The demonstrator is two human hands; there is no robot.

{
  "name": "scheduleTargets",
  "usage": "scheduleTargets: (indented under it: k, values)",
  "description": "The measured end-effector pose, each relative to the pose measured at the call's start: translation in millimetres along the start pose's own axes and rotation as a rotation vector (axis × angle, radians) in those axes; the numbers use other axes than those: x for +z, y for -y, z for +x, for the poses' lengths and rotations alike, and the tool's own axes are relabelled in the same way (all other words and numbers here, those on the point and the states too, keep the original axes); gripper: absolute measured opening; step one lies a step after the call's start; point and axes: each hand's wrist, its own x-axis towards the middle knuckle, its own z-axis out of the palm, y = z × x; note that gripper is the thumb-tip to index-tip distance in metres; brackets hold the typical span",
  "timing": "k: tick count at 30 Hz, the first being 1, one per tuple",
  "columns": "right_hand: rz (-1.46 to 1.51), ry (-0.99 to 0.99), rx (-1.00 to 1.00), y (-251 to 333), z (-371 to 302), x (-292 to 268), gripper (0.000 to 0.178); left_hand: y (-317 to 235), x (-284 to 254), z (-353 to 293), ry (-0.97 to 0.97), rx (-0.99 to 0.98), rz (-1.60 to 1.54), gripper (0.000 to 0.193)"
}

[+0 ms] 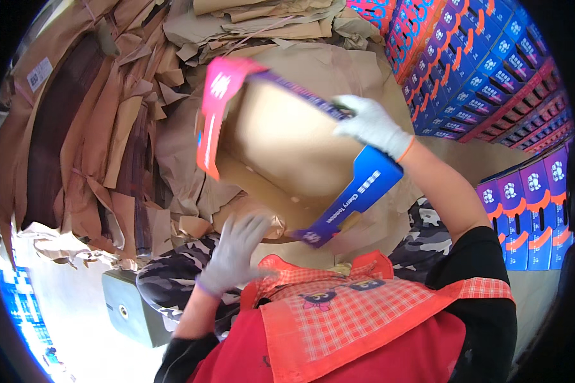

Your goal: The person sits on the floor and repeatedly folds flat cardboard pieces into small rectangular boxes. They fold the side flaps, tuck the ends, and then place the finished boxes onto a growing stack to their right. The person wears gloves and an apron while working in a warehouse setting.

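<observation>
An open-topped cardboard box (268,131) hangs tilted in front of me, bare brown inside, with pink, orange, blue and purple printed walls. My right hand (372,124), in a white knit glove, grips its far right rim, the fingers curled over the edge near the handle slot. Below the box's near left corner, my left hand (236,252) is gloved too, its fingers apart and blurred a little; nothing shows in it. The box looks smeared by motion along its left side.
Bundles of flattened cardboard (83,127) wrapped in brown paper stand at the left. Torn brown paper (275,19) covers the far side. Stacked printed boxes (473,64) rise at the far right, with more boxes (530,204) nearer. A grey-green stool-like block (131,306) sits at lower left.
</observation>
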Motion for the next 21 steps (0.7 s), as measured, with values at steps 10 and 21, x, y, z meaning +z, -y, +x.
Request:
scheduleTargets:
  k: [10, 21]
  values:
    - [-0.225, 0.452, 0.565, -119, -81, 75, 0.031, -40, 13, 85, -0.241, 0.076, 0.033, 0.1]
    - [-0.536, -0.242, -0.385, 30, -124, 7, 0.038, -88, 90, 155, -0.638, -0.006, -0.31, 0.117]
